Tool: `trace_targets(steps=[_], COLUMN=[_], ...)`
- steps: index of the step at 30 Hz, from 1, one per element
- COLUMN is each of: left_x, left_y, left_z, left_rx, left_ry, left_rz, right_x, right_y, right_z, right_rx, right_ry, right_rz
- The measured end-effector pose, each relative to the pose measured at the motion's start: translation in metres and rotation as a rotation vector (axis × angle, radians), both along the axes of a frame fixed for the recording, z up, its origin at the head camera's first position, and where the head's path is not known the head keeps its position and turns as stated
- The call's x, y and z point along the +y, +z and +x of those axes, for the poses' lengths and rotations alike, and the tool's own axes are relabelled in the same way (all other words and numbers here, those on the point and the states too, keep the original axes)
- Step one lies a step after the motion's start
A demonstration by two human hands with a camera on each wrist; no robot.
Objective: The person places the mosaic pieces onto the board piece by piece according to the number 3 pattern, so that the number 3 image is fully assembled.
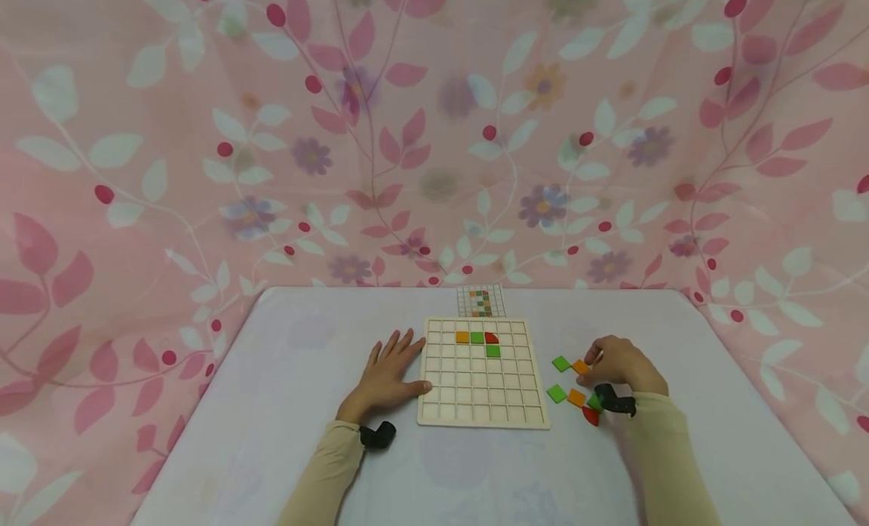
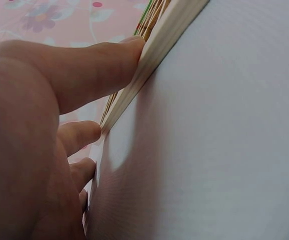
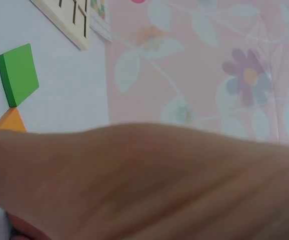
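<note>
A pale wooden grid board (image 1: 475,407) lies on the table, with an orange square (image 1: 462,337), two green squares and a red quarter-round piece (image 1: 492,338) in its cells. My left hand (image 1: 387,375) rests at the board's left side, fingers spread; in the left wrist view the thumb (image 2: 102,67) touches the wooden edge. To the right of the board, my right hand (image 1: 621,364) pinches an orange tile (image 1: 580,367) with thumb and finger. Beside that tile lies a green tile (image 1: 560,364). The right wrist view hides the fingertips behind the hand (image 3: 134,175).
Nearer me lie more loose tiles: a green one (image 1: 557,394), an orange one (image 1: 576,398), another green partly hidden by the right wrist strap, and a red quarter-round (image 1: 591,416). Behind the board lies a printed pattern card (image 1: 465,303). Flowered cloth (image 1: 434,133) hangs beyond the white table.
</note>
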State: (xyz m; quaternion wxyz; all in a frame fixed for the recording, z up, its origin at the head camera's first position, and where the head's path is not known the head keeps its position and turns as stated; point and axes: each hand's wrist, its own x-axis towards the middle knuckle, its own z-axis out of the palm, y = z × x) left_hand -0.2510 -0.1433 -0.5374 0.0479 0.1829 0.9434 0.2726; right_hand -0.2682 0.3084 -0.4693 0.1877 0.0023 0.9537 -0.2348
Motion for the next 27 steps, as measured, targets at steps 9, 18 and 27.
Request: trace_targets(steps=[9, 18, 27], left_x=[-0.0009, -0.0001, 0.0012], left_y=[-0.0022, -0.0010, 0.0007], left_z=[-0.0030, -0.0020, -0.0006], left_rx=[-0.016, -0.016, -0.012], left_ry=[0.000, 0.009, 0.017], left_rz=[-0.029, -0.025, -0.023], right_x=[-0.0011, -0.0070, -0.0072], right_y=[0.0041, 0.0042, 0.0011], right_z=[0.0019, 0.0021, -0.0003], right_rx=[-0.009, -0.004, -0.009], right_ry=[0.023, 0.006, 0.019], right_rz=[-0.001, 0.052, 0.048])
